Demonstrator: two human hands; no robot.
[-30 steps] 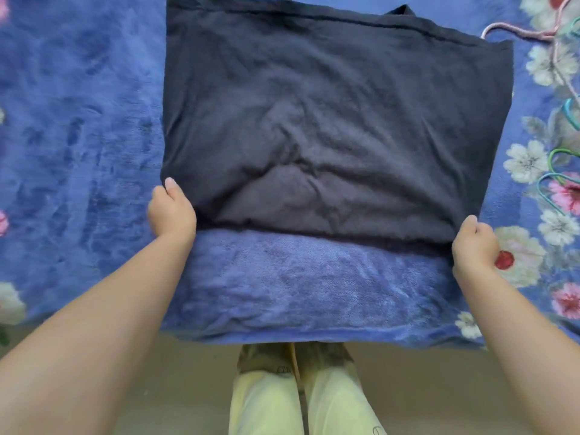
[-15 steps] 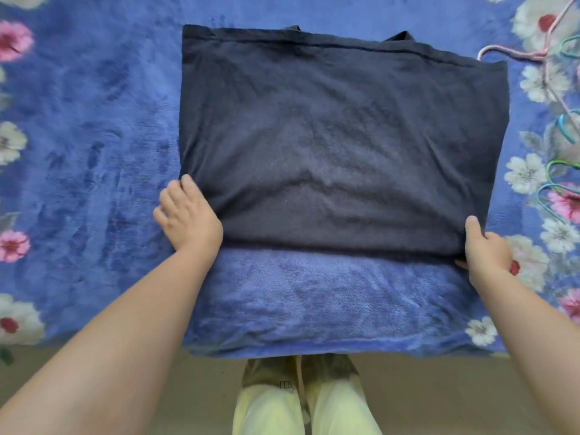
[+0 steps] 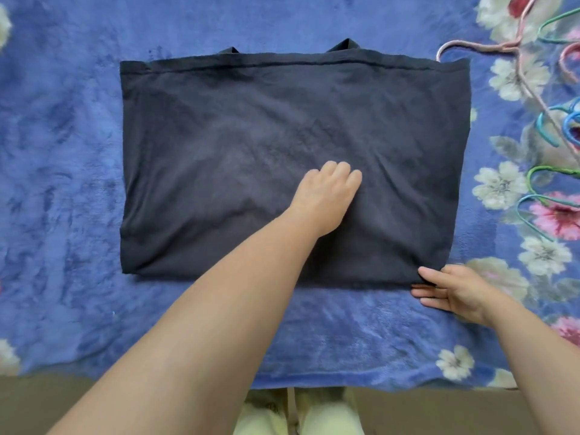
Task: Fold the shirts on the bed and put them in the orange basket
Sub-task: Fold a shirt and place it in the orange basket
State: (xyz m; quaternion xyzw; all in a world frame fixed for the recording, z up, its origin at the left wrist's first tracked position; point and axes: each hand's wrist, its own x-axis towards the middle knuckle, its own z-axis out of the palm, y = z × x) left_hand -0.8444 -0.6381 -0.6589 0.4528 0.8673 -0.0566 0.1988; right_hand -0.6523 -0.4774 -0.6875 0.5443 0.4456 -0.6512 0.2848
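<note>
A dark navy shirt (image 3: 219,146) lies folded into a wide rectangle on the blue blanket (image 3: 62,183). Two small fabric tips stick out past its far edge. My left hand (image 3: 326,196) rests palm down on the middle of the shirt, its fingers bent at the tips. My right hand (image 3: 455,291) lies flat at the shirt's near right corner, fingers straight, with the thumb on the fabric edge. The orange basket is out of view.
Several plastic hangers (image 3: 552,127) in pink, blue and green lie on the flowered part of the blanket at the right. The bed's front edge (image 3: 282,384) runs along the bottom, with my legs and the floor below it.
My left hand left the shirt's near left corner and moved onto the middle of the shirt. The right hand opened flat at the right corner. The view shifted back.
</note>
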